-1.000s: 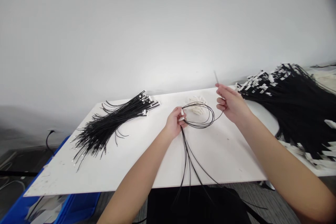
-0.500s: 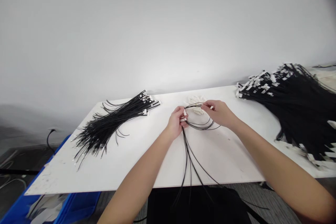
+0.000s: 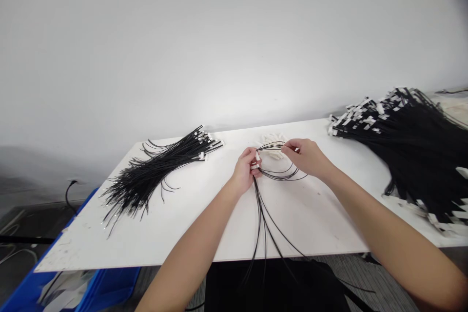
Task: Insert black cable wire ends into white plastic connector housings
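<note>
coiling thin black wires into a loop just above the white table middle, pinching the crossing by the white connectors in the left hand, nipping the loop's far rim with the right hand, next likely needing a steady hold against springing open.

Bright even light, sharp (edges bowed), dark corner

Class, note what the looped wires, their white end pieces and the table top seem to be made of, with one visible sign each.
The wires: likely plastic-coated, black and smooth; they bend into a loop. The end pieces: probably white moulded plastic, blocky, matte. The table top: white, flat, dull board, perhaps laminate; faint scuffs.
</note>
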{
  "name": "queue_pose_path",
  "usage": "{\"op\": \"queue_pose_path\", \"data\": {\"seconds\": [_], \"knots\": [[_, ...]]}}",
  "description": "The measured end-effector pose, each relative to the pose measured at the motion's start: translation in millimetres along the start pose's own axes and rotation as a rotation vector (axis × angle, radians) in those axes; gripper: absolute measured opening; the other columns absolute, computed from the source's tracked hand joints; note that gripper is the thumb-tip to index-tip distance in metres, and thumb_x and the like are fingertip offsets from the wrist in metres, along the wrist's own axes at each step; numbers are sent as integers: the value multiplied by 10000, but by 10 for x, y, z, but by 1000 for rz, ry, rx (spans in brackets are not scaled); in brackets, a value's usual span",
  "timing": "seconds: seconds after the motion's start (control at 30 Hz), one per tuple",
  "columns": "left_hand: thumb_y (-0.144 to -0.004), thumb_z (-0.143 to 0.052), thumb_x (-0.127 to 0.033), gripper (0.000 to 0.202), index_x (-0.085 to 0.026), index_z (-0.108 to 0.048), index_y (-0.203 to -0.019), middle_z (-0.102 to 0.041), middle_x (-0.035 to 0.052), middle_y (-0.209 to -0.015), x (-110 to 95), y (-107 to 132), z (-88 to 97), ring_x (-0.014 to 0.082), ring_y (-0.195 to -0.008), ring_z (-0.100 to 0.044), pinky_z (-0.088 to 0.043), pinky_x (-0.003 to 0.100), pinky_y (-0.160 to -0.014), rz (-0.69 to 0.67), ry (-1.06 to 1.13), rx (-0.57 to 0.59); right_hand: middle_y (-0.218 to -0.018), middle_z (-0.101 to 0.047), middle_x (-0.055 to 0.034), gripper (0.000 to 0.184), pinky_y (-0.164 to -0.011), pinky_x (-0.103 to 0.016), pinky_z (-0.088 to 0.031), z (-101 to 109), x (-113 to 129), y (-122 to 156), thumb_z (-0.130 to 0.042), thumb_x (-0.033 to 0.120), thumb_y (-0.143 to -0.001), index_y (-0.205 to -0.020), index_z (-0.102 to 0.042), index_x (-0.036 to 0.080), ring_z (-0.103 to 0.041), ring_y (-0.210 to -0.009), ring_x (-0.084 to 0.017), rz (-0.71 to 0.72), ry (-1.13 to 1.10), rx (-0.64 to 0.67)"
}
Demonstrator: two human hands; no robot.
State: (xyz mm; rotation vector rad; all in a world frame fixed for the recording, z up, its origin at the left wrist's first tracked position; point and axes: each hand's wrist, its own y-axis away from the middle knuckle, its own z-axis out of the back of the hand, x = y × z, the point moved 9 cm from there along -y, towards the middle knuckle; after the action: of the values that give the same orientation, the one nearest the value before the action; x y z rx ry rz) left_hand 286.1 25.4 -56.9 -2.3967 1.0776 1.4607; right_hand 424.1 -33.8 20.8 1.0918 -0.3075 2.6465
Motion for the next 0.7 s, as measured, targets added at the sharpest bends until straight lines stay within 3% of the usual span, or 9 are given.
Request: {"op": "queue_pose_path", "data": {"seconds": [0.57,0.7], "knots": [[-705,-621,-426,317,-217,-391,-770,-396,-64,-579,-3,5,-14,21,-342,-248,-166,156,-337,0,-7,-11,-637,-578,17,249,-527,-224,-359,-29,-8,12,-466,387,-763,-674,-599,195,-465,-559,-101,-20,-6,27],[-700,-629,-428,321,-206,-405,-757,-397,-62,-582,-19,19,-38,18,-349,-256,-160,153,-337,-21,-10,3,-569,-480,23,251,-464,-216,-301,-62,-36,18,-475,384,-748,-676,-595,175,-375,-505,-81,-66,-80,88]]}}
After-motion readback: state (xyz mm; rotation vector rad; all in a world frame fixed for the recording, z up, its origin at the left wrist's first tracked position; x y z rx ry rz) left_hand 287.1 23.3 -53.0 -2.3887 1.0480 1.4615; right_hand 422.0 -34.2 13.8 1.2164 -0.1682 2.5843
